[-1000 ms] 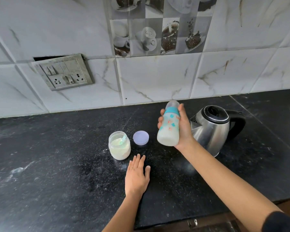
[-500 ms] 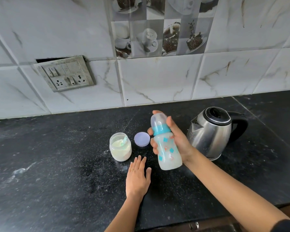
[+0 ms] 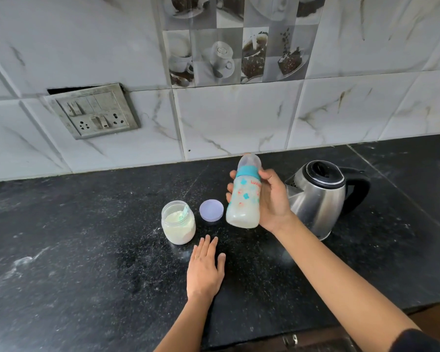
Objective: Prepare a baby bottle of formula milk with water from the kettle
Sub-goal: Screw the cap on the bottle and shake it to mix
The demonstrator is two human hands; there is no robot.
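My right hand (image 3: 272, 201) grips the milky bottle (image 3: 244, 199), swung back up since a moment ago, nearly upright; left hand (image 3: 205, 270) stays flat on the table (image 3: 87, 250).

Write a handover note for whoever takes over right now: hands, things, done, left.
Right hand grips the capped baby bottle, milky liquid inside, left of the kettle.
Left hand rests flat on the counter.
Formula jar stands open, its lid beside it.
Done: bottle filled and capped.
Left, likely: finish mixing, close the jar.
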